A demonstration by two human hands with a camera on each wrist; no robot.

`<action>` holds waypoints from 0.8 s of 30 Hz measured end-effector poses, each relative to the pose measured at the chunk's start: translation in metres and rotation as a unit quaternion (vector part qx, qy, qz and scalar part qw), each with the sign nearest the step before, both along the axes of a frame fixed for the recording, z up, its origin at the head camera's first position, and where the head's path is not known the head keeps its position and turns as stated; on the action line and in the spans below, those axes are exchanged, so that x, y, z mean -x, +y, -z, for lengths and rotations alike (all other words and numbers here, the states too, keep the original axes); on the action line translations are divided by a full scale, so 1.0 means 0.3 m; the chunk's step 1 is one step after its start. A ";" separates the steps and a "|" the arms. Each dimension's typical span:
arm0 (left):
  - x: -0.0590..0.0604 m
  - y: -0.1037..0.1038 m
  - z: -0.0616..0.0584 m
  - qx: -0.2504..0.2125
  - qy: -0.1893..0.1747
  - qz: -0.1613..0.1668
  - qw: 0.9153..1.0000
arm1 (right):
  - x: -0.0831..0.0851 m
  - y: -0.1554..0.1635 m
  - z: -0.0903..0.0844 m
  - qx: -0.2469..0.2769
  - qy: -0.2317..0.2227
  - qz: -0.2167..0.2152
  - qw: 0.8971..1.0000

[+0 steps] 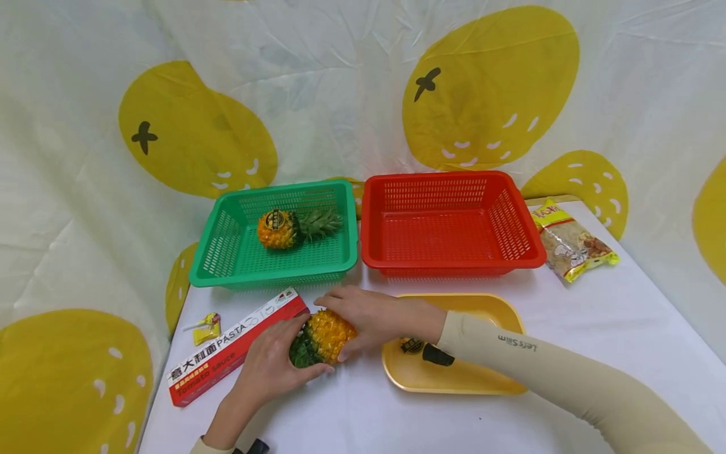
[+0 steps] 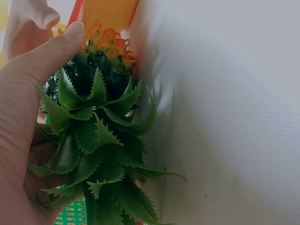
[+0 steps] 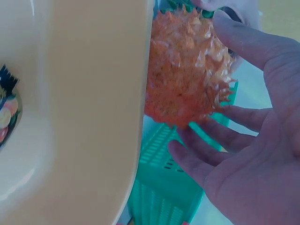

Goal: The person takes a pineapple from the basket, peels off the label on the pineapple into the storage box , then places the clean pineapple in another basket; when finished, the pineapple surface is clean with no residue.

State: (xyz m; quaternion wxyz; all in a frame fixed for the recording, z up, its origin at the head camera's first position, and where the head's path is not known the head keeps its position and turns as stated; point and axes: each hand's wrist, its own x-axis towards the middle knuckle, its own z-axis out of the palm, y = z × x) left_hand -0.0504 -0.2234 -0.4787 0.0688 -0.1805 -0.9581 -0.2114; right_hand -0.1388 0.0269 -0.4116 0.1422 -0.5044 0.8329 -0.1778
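Green basket (image 1: 227,249) at the table's back edge, left of centre: holds one pineapple (image 1: 279,229) on its side, crown pointing right. Red basket (image 1: 513,221) just beside it on the right: nothing visible inside. Yellow tray (image 1: 499,312) in front of the red basket, toward the near edge: a small dark-labelled item (image 1: 422,349) lies in it, partly hidden by the right forearm; cannot identify it.

Second pineapple (image 1: 322,337) lies on the table just left of the tray, in front of the green basket, crown toward the person. Left hand (image 1: 269,359) grips the crown end; the left wrist view shows thumb and palm curled round the green leaves (image 2: 98,140). Right hand (image 1: 368,315) lies over the orange body from the far side; the right wrist view shows its fingers (image 3: 234,35) straight and spread, touching the fruit (image 3: 185,75), not clasping it.

Pasta box (image 1: 227,350) lies diagonally by the left edge, touching or nearly touching the left hand. Small yellow packet (image 1: 206,328) just beyond it at the left edge. Snack bag (image 1: 570,241) at the back right corner, right of the red basket.

Surface: white table (image 1: 595,328). Backdrop: white cloth (image 1: 340,75) with large yellow fruit shapes, on three sides.
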 end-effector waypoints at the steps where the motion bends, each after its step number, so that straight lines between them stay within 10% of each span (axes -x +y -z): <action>1: 0.000 -0.001 0.001 0.000 0.001 0.000 1.000 | -0.002 -0.003 0.000 -0.001 -0.001 -0.003 1.000; 24: 0.001 -0.001 0.008 -0.008 0.011 0.007 1.000 | -0.023 -0.055 0.055 -0.038 -0.012 0.010 0.999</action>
